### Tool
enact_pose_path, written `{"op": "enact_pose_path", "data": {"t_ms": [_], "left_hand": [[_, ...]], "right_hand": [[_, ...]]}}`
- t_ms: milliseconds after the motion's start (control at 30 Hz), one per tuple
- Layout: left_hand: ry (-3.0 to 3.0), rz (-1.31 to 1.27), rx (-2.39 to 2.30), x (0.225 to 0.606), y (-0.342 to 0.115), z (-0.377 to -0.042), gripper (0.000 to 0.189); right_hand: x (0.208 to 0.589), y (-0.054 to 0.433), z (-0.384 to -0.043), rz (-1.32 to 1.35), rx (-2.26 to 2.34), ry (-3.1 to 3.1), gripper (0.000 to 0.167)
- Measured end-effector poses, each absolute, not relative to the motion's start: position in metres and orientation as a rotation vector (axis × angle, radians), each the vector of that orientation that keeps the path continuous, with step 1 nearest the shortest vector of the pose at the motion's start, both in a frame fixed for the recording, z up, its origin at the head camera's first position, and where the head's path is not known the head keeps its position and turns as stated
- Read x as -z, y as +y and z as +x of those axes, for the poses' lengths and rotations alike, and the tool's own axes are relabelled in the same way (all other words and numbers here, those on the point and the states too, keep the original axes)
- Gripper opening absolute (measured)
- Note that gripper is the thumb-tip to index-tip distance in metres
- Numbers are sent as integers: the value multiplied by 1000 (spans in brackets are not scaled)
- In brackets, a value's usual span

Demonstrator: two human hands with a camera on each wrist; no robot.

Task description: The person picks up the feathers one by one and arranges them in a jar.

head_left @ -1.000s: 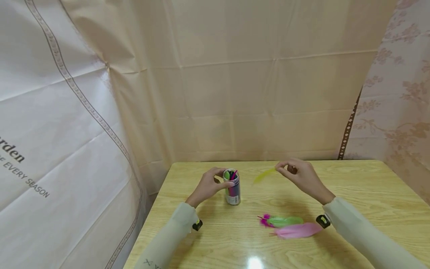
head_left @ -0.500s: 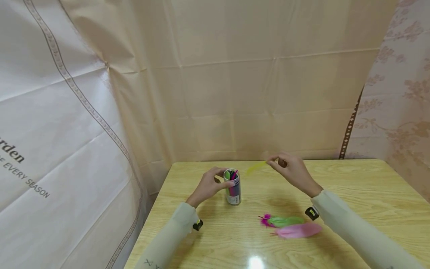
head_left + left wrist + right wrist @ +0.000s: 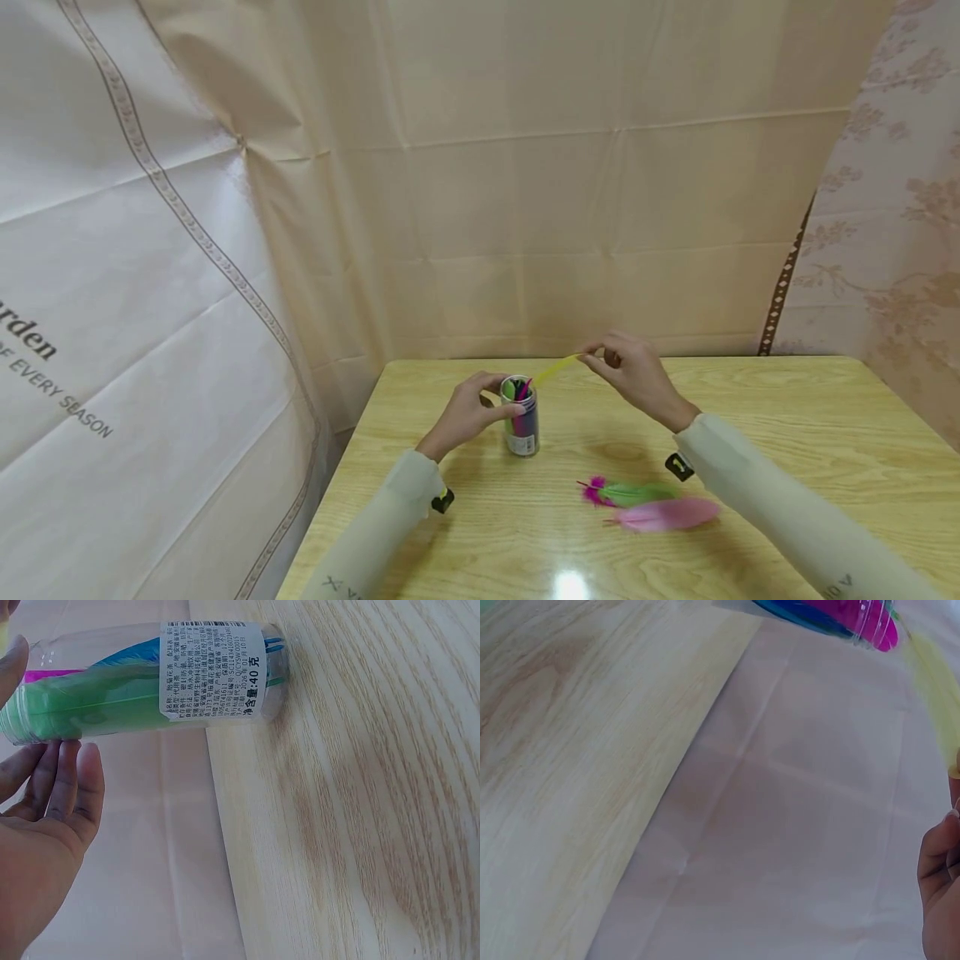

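A clear labelled jar [image 3: 522, 433] stands upright on the table with green, blue and magenta feathers [image 3: 97, 701] inside. My left hand [image 3: 467, 417] grips it near the rim, thumb in front and fingers behind. In the left wrist view, several of those fingers lie along the jar's side. My right hand [image 3: 633, 375] pinches a yellow feather [image 3: 555, 367] by one end, up and to the right of the jar. The feather's other end reaches down to the jar's mouth, as the right wrist view also shows beside the rim [image 3: 885, 630].
On the wooden table [image 3: 787, 467], right of and nearer than the jar, lie a green feather [image 3: 637, 494], a magenta feather [image 3: 595, 492] and a pink feather [image 3: 667, 515]. A beige cloth [image 3: 525, 208] hangs behind the table's far edge, and a white printed cloth [image 3: 150, 350] hangs at left.
My right hand has moved left with the yellow feather, bringing its free end from apart to the jar's mouth. The left hand and jar have stayed almost in place.
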State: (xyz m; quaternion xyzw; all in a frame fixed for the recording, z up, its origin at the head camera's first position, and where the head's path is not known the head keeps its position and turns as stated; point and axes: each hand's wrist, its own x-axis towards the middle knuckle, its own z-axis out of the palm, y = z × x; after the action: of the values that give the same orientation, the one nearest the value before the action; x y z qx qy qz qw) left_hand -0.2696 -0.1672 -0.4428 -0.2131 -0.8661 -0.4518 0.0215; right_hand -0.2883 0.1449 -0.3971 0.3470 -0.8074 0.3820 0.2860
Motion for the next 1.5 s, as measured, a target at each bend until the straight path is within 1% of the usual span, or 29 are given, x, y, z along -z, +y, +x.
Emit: {"op": "enact_pose_path", "data": {"t_ms": [233,600,800,1167,1500], "left_hand": [[-2685,-666,1391,443,-166,-270,57],[-2687,-653,1389,442,-167,-270,55],[-2688,-652,1392,442,-167,-270,54],[-2686,-658,1396,441,-166,-271,56],[-2690,-673,1398,440,-167,-269,56]], "right_hand": [[398,137,-293,1015,-953,-2096,19],[403,117,-302,1209,-847,-2035,22],[410,104,-305,1309,-849,-2050,20],[411,83,-298,1372,-731,-2219,13],[409,74,-295,1425,-666,-2250,17]]}}
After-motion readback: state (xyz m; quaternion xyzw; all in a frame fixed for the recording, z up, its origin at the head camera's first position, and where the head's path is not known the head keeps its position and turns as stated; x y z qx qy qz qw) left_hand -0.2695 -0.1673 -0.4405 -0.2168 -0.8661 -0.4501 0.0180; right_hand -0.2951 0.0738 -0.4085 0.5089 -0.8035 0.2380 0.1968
